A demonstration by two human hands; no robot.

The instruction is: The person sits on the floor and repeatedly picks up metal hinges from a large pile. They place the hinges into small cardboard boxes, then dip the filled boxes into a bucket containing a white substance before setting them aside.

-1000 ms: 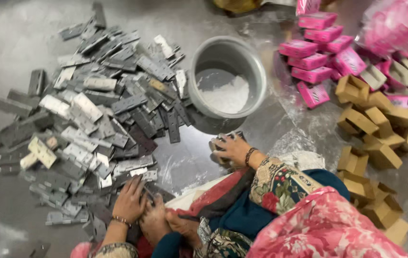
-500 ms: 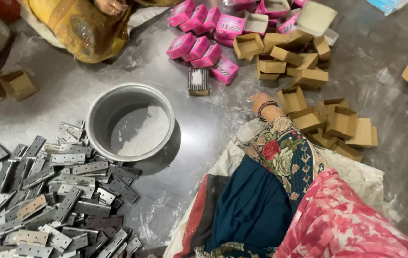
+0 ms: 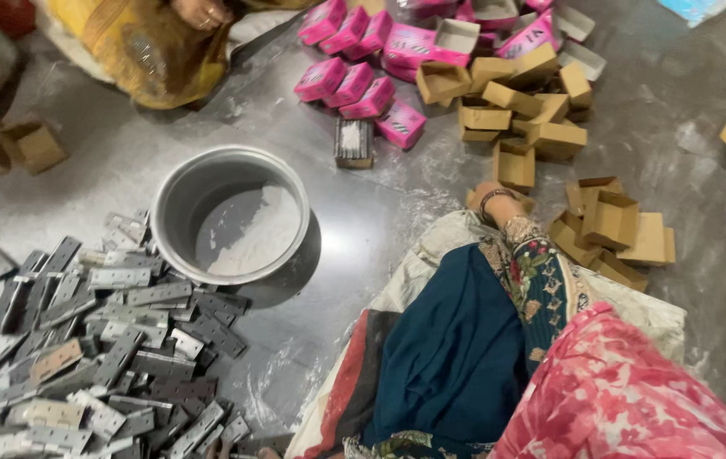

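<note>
Now, right hand [image 3: 483, 192]: gone from the hinges [image 3: 108, 340] over to a brown box [image 3: 516, 164], touching it; grip mostly hidden, cannot tell.
Left hand: out of view.
Hinges: heaped far left, beside the bowl [image 3: 164, 204].

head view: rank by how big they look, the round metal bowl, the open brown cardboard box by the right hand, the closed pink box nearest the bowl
1. Round metal bowl
2. Open brown cardboard box
3. Closed pink box, close to the brown one in size and farther from the camera, so this order is unsure.
</note>
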